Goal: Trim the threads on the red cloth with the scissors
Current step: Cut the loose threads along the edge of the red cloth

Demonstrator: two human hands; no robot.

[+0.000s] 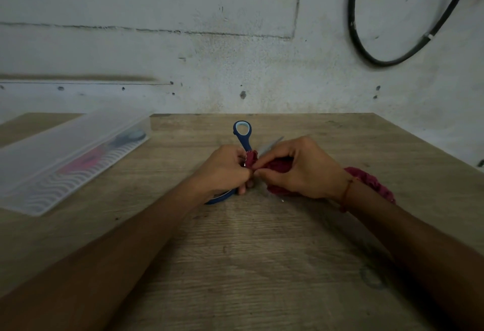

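My right hand (301, 171) is closed around a bunched red cloth (277, 167), and the rest of the cloth trails out behind my wrist. Fingertips of my left hand (222, 171) pinch the cloth's near end, right against the right fingertips. The blue-handled scissors (242, 131) sit wide open at the same spot. One handle loop sticks out beyond the left hand, the other shows under its heel, and a grey blade pokes out past the right hand. Whether the left hand also grips the scissors is hidden.
The work happens on a wooden table (262, 252) against a grey concrete wall. A long clear plastic box (70, 157) holding pink and dark items lies at the left. A black hose (366, 42) hangs on the wall at upper right.
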